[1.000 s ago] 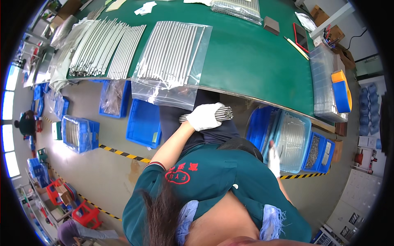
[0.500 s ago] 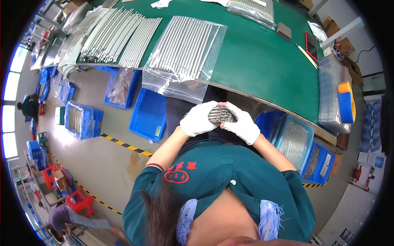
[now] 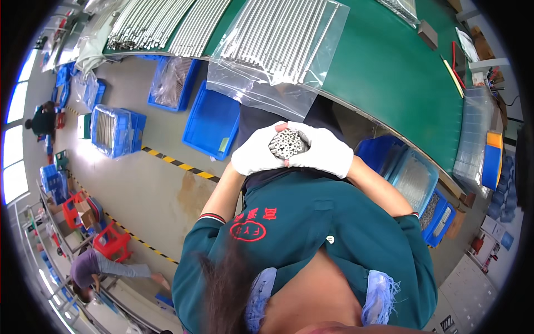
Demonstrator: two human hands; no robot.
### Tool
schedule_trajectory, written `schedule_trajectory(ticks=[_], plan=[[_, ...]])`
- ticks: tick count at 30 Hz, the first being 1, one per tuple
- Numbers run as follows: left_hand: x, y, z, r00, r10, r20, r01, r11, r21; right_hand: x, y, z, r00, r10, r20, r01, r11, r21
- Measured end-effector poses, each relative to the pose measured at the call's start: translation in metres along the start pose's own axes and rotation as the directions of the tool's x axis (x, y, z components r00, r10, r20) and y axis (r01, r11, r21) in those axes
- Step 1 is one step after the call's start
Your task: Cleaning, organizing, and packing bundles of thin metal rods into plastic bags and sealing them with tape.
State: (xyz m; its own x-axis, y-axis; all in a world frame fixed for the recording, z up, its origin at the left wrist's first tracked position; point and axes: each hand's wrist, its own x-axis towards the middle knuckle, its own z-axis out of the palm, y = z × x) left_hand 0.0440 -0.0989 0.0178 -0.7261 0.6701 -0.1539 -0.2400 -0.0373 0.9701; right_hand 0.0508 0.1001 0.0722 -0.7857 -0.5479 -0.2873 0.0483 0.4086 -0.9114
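Note:
A bundle of thin metal tubes is held upright in front of my waist, its round ends facing up. My left hand, in a white glove with bare fingertips, wraps the bundle's left side. From the right, my right hand, gloved the same way, closes round it, and the fingers of both hands meet. The tubes' lower length is hidden by the hands. Beyond them, a clear plastic bag lies over the table's near edge, with a row of metal rods in it.
More metal rods lie on the green table at the far left. Blue bins stand on the floor below. Clear plastic trays and a roll of tape are at the right. Another person bends at the lower left.
The bundle has tipped so that its tube ends now face up toward me. Both hands still hold it. The whole view has shifted, with the table higher in it.

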Motion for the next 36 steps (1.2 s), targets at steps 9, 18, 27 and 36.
schedule_trajectory(ticks=[9, 18, 27, 36], plan=[[0.006, 0.014, 0.024, 0.94, -0.062, -0.336, 0.125, 0.977, 0.17, 0.002, 0.004, -0.002, 0.998, 0.03, -0.061, -0.026, 0.997, 0.07], [-0.001, 0.003, 0.028, 0.921, 0.09, -0.378, -0.02, 0.983, 0.185, 0.008, 0.01, -0.007, 0.998, -0.042, -0.047, 0.045, 0.996, 0.074], [-0.004, -0.031, 0.051, 0.697, 0.182, -0.693, -0.035, 0.975, 0.221, 0.01, 0.009, -0.001, 0.994, -0.078, -0.07, 0.074, 0.995, -0.065], [0.002, 0.013, -0.014, 0.935, -0.303, 0.186, 0.317, 0.947, -0.051, 0.013, 0.004, -0.005, 0.974, 0.13, 0.188, -0.139, 0.99, 0.035]])
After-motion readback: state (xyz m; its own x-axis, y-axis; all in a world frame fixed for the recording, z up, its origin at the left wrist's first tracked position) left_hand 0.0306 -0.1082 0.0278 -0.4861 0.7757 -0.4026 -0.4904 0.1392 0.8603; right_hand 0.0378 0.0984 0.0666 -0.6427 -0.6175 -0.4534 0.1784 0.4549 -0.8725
